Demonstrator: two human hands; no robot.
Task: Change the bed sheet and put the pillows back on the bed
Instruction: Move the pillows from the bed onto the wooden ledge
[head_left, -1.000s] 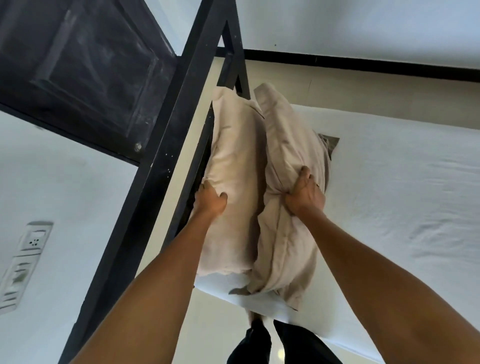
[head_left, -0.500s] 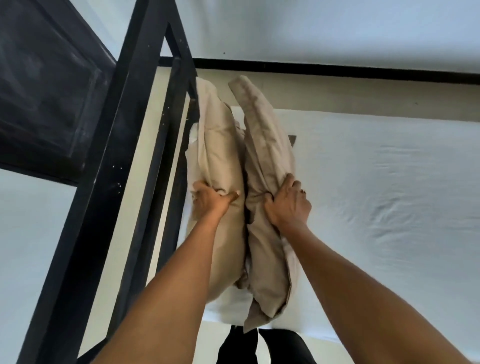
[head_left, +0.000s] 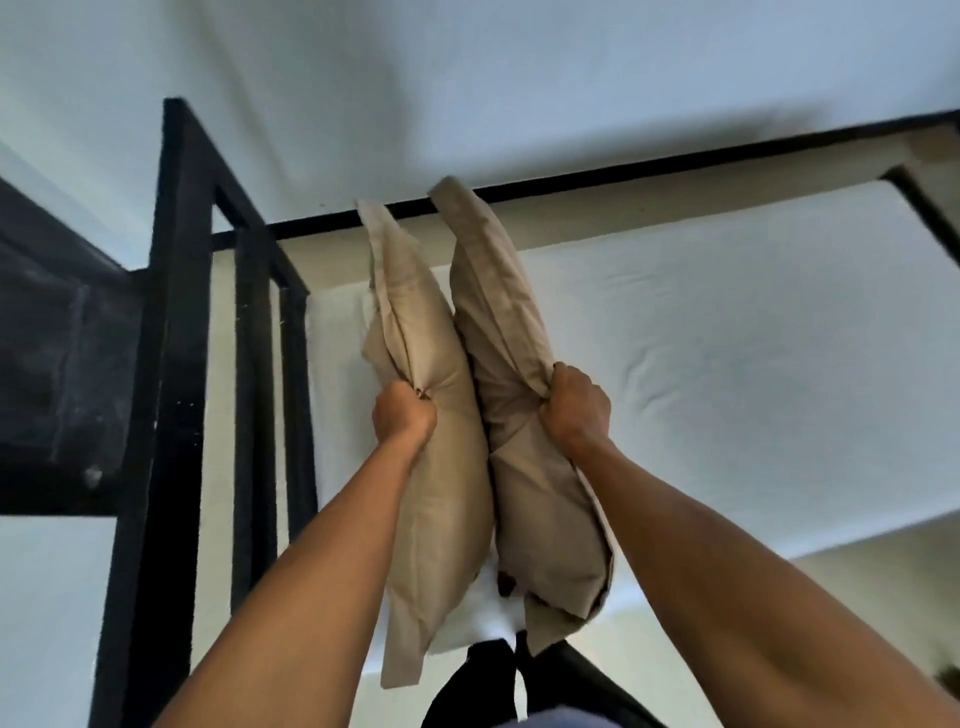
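We hold two beige pillows on edge, side by side and touching along most of their length, over the near left corner of the bed. The left grip (head_left: 404, 415) is balled into a fist round a bunch of cover fabric on the upper edge of the left pillow (head_left: 441, 499). The right grip (head_left: 574, 410) has its fingers curled into a fold of the right pillow (head_left: 524, 364). We cannot tell whether the pillows' undersides rest on the white sheet (head_left: 727, 374) or hang just above it. Close on the left stands the black corner post (head_left: 156, 415) of the bed frame, and its upright bars (head_left: 254, 415) stand just beside the left pillow, so that side is tight. A dark panel (head_left: 52, 364) sits behind the post. Along the far side runs a black rail (head_left: 623, 174) against the pale wall (head_left: 467, 78), and the pillows' far tips overlap it in this view. To the right of the right pillow the sheet lies spread and lightly creased, a broad open stretch out to the mattress's near edge, which slants away to the lower right. The pillows' near ends overhang the mattress corner, with dark trousers (head_left: 483, 686) below them.
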